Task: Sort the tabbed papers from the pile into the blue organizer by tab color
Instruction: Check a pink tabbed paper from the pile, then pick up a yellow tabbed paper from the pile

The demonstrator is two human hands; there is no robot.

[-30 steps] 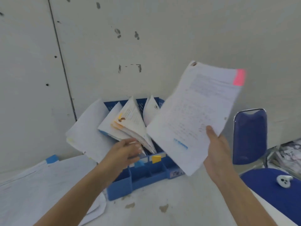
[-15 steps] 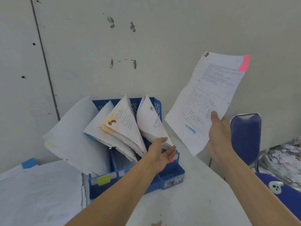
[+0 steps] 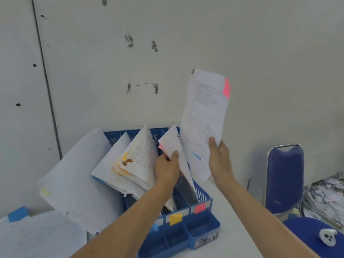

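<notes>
Grey wall (image 3: 260, 43) with a dark vertical seam (image 3: 46, 86) at left and scattered scuff marks (image 3: 130, 41). White table (image 3: 229, 229) in front of the wall. At right, a blue chair (image 3: 284, 179) with a metal frame. A small white device (image 3: 327, 236) lies on a blue seat (image 3: 305, 229). Behind it, a heap of scrap paper (image 3: 327, 194).

The white bench (image 3: 232, 211) carries the blue organizer (image 3: 186, 237) standing by the wall (image 3: 260, 53), and a flat pile of papers (image 3: 37, 237) with a blue tab (image 3: 17, 214) lies just left of it
</notes>
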